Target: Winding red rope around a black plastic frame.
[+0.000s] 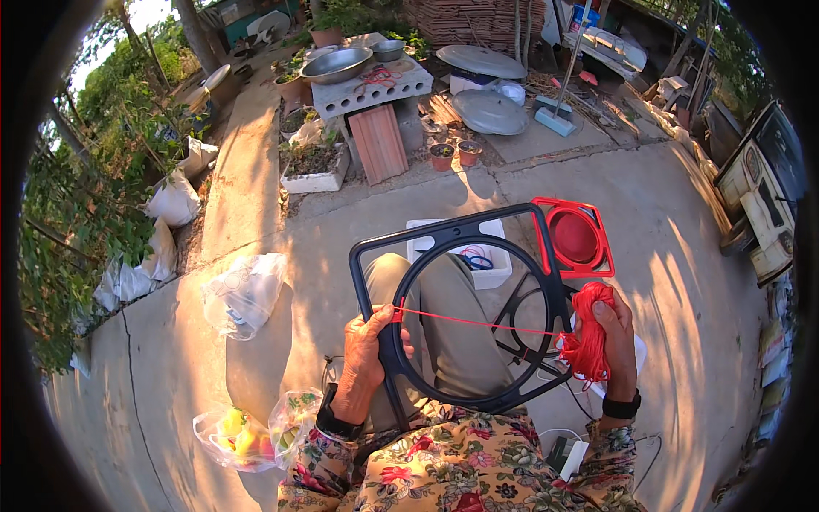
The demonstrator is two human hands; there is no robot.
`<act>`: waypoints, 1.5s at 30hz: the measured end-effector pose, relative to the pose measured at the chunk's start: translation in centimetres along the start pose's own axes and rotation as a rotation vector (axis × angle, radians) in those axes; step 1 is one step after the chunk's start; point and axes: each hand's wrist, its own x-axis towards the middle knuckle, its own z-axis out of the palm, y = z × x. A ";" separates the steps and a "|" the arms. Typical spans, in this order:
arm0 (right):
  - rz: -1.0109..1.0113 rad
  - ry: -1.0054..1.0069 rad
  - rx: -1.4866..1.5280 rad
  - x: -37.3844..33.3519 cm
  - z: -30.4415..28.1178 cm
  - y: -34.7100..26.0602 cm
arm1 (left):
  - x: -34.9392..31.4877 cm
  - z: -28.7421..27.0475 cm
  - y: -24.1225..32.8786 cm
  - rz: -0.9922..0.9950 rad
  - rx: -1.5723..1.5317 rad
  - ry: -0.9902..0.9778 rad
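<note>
A dark plastic frame, square outside with a round ring inside, is tilted above my lap. My left hand is closed on its left side, thumb on the ring where red cord is wound round it. From there a single strand of red cord runs taut across the opening to the right. My right hand grips a thick bundle of red cord beside the frame's right edge. Behind the frame are my knees and another dark ring-shaped frame, partly hidden.
A white box with blue-handled scissors stands ahead of my knees. Right of it lies a red frame with a round red middle. Plastic bags lie on the left. Farther off are flowerpots and a block table with metal basins.
</note>
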 end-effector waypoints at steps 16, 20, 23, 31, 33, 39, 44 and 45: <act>0.035 -0.089 -0.165 0.1 1.3 -1.7 | 0.1 0.1 0.1 -0.005 -0.050 0.041; 0.061 -0.045 -0.209 3.3 3.5 2.1 | 0.2 0.2 0.0 0.023 0.039 0.059; 0.053 -0.207 -0.329 5.1 5.7 4.4 | 0.0 0.3 -0.2 0.061 0.051 0.040; -0.587 -0.519 -0.807 9.4 17.3 7.6 | -1.2 1.7 0.1 0.153 0.087 -0.016; -0.803 -0.536 -0.781 10.1 18.4 7.9 | -1.4 1.6 0.3 0.149 0.103 -0.016; -0.847 -0.408 -0.880 9.2 18.2 9.6 | -0.3 0.5 0.3 0.062 0.045 0.036; -0.703 -0.312 -0.903 7.3 15.6 7.2 | 0.7 0.3 0.1 0.033 0.074 0.055; -0.717 -0.287 -0.846 7.5 15.8 6.6 | 0.8 0.5 0.0 0.029 0.082 0.054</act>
